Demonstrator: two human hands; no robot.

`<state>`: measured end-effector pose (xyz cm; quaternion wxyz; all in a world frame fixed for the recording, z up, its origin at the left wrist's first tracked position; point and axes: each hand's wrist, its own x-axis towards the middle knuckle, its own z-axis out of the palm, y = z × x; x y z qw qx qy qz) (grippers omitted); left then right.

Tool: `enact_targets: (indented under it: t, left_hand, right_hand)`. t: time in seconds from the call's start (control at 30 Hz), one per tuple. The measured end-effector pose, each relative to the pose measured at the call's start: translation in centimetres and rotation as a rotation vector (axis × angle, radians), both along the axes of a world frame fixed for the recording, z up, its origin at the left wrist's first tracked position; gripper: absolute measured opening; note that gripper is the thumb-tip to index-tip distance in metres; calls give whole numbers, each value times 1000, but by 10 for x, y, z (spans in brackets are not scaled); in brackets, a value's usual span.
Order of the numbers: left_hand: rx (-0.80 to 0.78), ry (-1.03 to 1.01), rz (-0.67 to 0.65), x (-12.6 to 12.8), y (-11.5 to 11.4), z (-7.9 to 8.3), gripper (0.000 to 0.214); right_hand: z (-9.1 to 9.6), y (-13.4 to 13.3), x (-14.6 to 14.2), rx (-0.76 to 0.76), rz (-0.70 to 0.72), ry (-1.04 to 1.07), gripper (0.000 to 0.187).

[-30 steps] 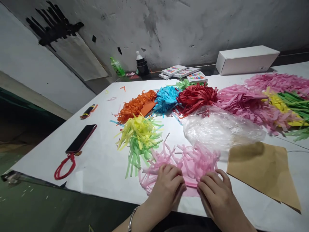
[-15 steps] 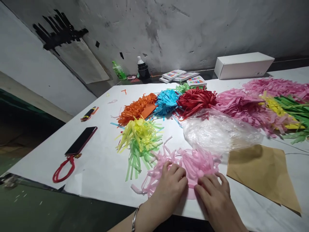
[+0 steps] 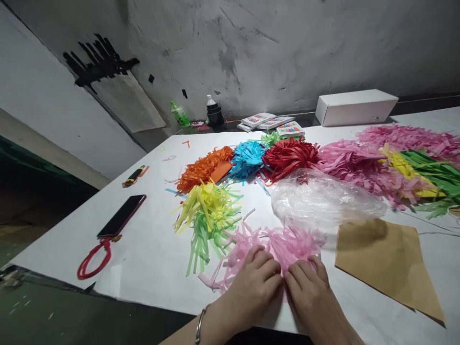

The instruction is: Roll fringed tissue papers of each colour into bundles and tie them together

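A fringe of light pink tissue paper (image 3: 287,244) lies near the table's front edge, its cut strips fanned out away from me. My left hand (image 3: 260,278), with a silver bangle at the wrist, has curled fingers closed on the fringe's near edge. Close beside it, my right hand (image 3: 305,282) grips the same edge with bent fingers. The hands almost touch, and the band of paper between and beneath them is mostly hidden. Left of the pink strips sits a tassel of yellow and light green strips (image 3: 206,201).
Behind are orange (image 3: 201,170), blue (image 3: 248,158) and dark red (image 3: 291,155) paper tassels. A clear plastic bag (image 3: 323,199) and brown paper (image 3: 388,268) lie to the right. At left are a phone (image 3: 122,215) and a cutter (image 3: 133,177). A white box (image 3: 355,108) stands by the wall.
My right hand has slid left along the pink fringe's edge, closing the gap to my left hand. The left hand has hardly moved. The camera view has tilted slightly upward.
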<state>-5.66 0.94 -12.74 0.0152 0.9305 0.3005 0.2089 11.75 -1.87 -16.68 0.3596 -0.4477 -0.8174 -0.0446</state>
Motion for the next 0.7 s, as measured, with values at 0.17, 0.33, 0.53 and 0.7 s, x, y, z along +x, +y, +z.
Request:
enact_targets:
  t: [0.17,0.33,0.53,0.7]
  left_hand:
    - [-131,31,-129,0,-13,3,12]
    - [-304,82,35,2,-12,-6,37]
    - [-383,125,163,6,-7,-7,53]
    - [-468,195,327,10,0,3,65]
  right_hand:
    - [5,3,5,-39,-49,108,20]
    - [17,6,24,-45,-127,266,12]
    - [30,1,42,-354,-508,826,30]
    - [31,4,66,-317,-596,1277,43]
